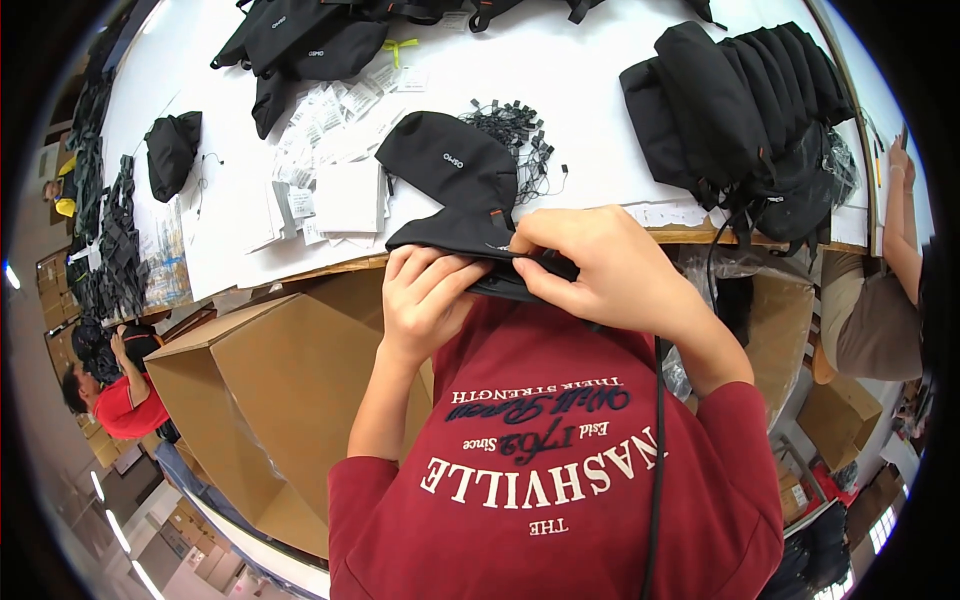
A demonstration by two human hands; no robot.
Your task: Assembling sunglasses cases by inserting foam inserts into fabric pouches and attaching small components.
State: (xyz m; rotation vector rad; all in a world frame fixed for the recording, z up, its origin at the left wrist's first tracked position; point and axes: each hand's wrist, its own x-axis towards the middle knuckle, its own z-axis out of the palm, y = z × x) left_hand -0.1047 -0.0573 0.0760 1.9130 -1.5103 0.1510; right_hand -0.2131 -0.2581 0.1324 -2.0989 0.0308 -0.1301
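Observation:
A black fabric bag (450,165) with a small pale print and an orange tab lies across the table's near edge, its close end lifted toward me. My left hand (428,300) is closed around that near end, fingers curled over the edge. From the right, my right hand (615,265) pinches the bag's edge between thumb and index finger; a small light detail shows by the fingertip, too small to name. Just beyond the bag is a heap of black tag strings (510,125). White paper tags (340,110) and a neat white stack (350,200) lie left of it.
Folded black bags (740,100) are piled at the right of the white table (240,120), with more at the far side. A single black pouch (173,155) lies left. Large cardboard boxes (280,400) stand below the table's edge. People work at left (125,400) and right (895,230).

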